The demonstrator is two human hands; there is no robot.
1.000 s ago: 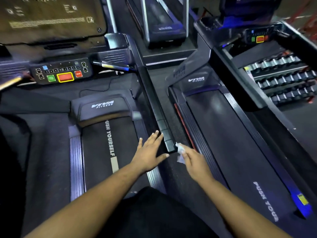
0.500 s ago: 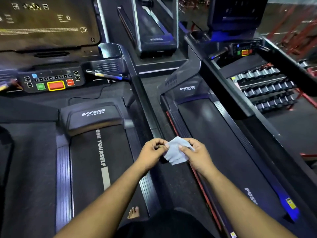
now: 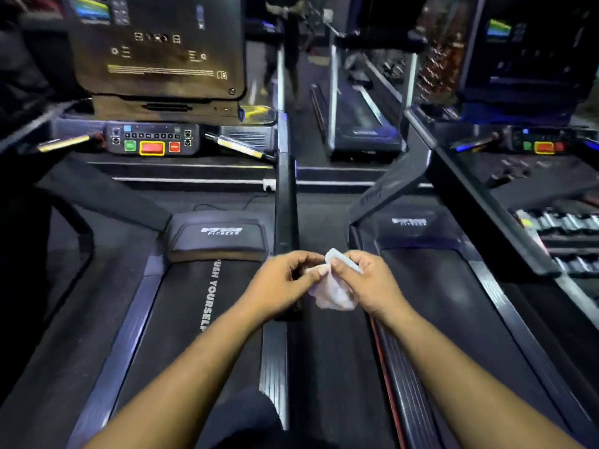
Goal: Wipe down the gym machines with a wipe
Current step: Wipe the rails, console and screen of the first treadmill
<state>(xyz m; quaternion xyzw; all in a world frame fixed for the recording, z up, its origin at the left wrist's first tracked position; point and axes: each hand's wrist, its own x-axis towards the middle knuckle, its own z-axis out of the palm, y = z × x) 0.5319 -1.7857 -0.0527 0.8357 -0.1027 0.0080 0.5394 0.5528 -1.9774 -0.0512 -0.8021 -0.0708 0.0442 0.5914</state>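
Observation:
A crumpled white wipe [image 3: 334, 291] hangs between my two hands, above the gap between two black treadmills. My left hand [image 3: 282, 283] pinches its left edge with curled fingers. My right hand [image 3: 366, 283] grips the wipe's top and right side. The left treadmill [image 3: 191, 306] has a belt printed "PUSH YOURSELF" and a side handrail [image 3: 285, 202] running straight ahead of my hands. The right treadmill [image 3: 453, 303] lies just right of my right hand.
The left treadmill's console [image 3: 152, 140] with green and red buttons and a big screen [image 3: 155, 43] rise ahead. A second console [image 3: 544, 145] is at the right, a dumbbell rack [image 3: 564, 234] beyond it. Another treadmill [image 3: 359, 118] stands farther back.
My left hand left the handrail end and joined my right hand on the wipe. Both hands now hold it up together, and my view has tilted up toward the consoles.

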